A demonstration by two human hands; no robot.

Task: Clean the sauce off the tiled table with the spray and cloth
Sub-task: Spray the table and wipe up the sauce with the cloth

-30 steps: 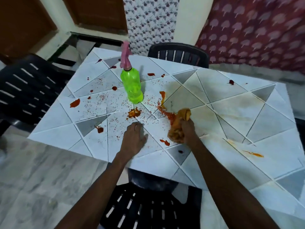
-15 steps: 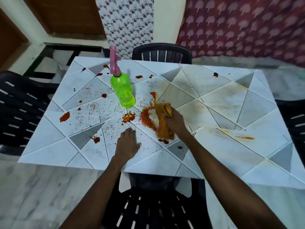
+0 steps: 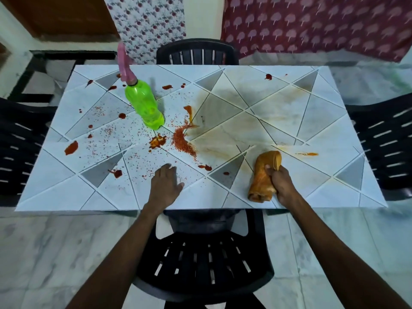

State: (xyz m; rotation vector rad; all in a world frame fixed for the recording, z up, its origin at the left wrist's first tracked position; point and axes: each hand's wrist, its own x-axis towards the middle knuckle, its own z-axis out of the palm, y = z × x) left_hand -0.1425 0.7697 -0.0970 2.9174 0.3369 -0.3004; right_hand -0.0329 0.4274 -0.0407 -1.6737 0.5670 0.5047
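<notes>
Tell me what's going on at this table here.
A person is cleaning sauce off a white tiled table. Their right hand grips a bunched orange-brown cloth near the front edge, while the left hand rests flat on the tiles. A green plastic spray bottle with a pink trigger stands untouched on the left half. The right half shows mostly a faint orange film; red sauce blobs and specks cover the left half.

Soft, even indoor light over your tiled table (image 3: 289, 112), faint shadow just right of the spray bottle (image 3: 142, 103), its pink nozzle (image 3: 124, 63) motion-blurred, your frame's edges bowed by the wide lens, right-hand chair (image 3: 383, 141) smeared.
</notes>
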